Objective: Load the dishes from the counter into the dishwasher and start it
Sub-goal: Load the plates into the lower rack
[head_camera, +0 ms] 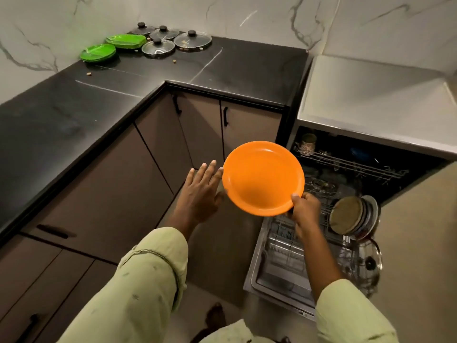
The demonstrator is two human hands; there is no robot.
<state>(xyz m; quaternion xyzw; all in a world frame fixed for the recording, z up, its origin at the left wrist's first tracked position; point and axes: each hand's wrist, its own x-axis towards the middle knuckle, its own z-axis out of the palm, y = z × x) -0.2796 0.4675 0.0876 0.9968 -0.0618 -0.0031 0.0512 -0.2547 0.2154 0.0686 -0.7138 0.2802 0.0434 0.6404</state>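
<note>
Step in hand: we judge this as loading 1 orange plate (263, 178) into the dishwasher (259, 276); it is not yet racked.
Plate position: in the air, face tilted toward us, above the near left corner of the lower rack (284, 243) and well apart from the counter (74, 115).
Right hand (305, 206): pinches the plate's lower right rim, thumb on the upper face.
Left hand (201, 191): fingers straight and spread, holding nothing, just beside the plate's left rim. We cannot tell whether it touches.
Next move: we judge that it calls for turning the plate on edge and lowering it between free tines, clear of the standing plates (353, 216) at the rack's right edge.
Plate material: smooth, glossy and round, shallow with a raised rim; probably light plastic.
Rack material: thin wire, open grid.
Left to load: 2 stacks of green plates (99, 52) and 4 glass lids (158, 47) with black knobs, at the counter's far corner.
</note>
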